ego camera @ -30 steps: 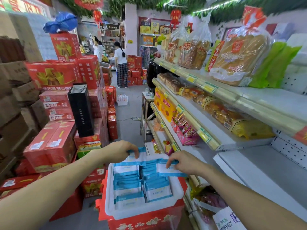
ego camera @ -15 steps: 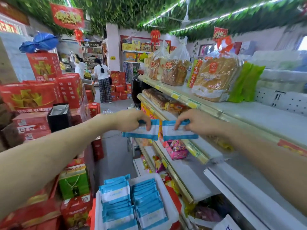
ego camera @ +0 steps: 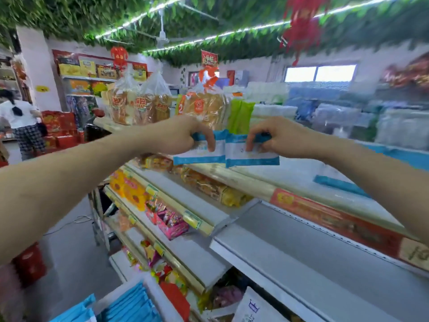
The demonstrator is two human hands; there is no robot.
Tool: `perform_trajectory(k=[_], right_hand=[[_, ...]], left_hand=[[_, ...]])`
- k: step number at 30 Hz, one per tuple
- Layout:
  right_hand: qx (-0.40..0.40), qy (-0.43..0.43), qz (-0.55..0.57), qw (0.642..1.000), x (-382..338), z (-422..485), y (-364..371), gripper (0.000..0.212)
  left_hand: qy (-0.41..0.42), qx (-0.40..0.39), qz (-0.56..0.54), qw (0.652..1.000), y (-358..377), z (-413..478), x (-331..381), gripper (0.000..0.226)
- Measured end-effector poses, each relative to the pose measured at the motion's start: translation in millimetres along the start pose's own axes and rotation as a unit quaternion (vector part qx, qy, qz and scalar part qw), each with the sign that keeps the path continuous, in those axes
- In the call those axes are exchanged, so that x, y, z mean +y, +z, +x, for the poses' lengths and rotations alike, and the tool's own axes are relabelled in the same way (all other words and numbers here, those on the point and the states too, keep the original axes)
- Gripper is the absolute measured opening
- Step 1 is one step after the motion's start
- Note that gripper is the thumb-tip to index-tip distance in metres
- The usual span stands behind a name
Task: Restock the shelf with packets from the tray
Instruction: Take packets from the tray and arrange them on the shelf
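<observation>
Blue-and-white plastic, in two flat packets: left packet [ego camera: 199,154] and right packet [ego camera: 251,154], held upright side by side, inner edges touching or very nearly so, over the front edge of the top shelf [ego camera: 299,180]. Left hand [ego camera: 183,135] closed in a pinch on the upper part of its packet, fingers curled over the top band; right hand [ego camera: 278,135] likewise, fingertips down the packet's face. Grip high on each, probably to leave the bottom edges free for setting down on the shelf board; paired carriage, one per hand, probably to place both in a single reach and in one row. Neither packet yet resting on the board. Further right on the same shelf, one blue strip [ego camera: 339,185], perhaps a packet of the same kind lying flat, too blurred to confirm. Toward the shelf's left end, three clear bags of bread [ego camera: 139,105] and, just behind the hands, two green packs [ego camera: 240,115]. Below the top shelf, a grey lower shelf [ego camera: 325,263]. At the bottom left, the white tray [ego camera: 148,288], only partly in view, with two rows of the same blue packets [ego camera: 130,307] on edge, number not countable. One person [ego camera: 18,119] standing far off in the aisle at the left.
</observation>
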State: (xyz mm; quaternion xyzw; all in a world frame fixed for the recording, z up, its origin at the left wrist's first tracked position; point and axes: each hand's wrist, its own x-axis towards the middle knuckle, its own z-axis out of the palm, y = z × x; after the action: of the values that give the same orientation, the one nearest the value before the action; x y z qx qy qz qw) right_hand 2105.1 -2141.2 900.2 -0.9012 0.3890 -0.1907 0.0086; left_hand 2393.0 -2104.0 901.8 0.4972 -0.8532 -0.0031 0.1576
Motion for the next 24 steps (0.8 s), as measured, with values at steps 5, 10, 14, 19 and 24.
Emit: perform_trajectory(k=[5, 10, 14, 19, 24], right_hand=[[0.028, 0.098, -0.028, 0.994, 70, -100, -50, 0.031], [0.055, 0.193, -0.043, 0.979, 123, -212, -112, 0.036], [0.076, 0.258, -0.07, 0.961, 159, -289, -159, 0.04], [0.086, 0.319, -0.071, 0.941, 201, -357, -194, 0.038], [0.033, 0.36, -0.112, 0.926, 252, -389, -192, 0.03]], left_hand=[[0.108, 0.025, -0.042, 0.993, 32, 70, 83, 0.039], [0.183, -0.007, -0.116, 0.976, 61, 131, 172, 0.043], [0.238, -0.025, -0.158, 0.958, 71, 166, 239, 0.043], [0.288, -0.044, -0.157, 0.944, 80, 196, 305, 0.045], [0.304, -0.039, -0.155, 0.939, 88, 211, 342, 0.043]])
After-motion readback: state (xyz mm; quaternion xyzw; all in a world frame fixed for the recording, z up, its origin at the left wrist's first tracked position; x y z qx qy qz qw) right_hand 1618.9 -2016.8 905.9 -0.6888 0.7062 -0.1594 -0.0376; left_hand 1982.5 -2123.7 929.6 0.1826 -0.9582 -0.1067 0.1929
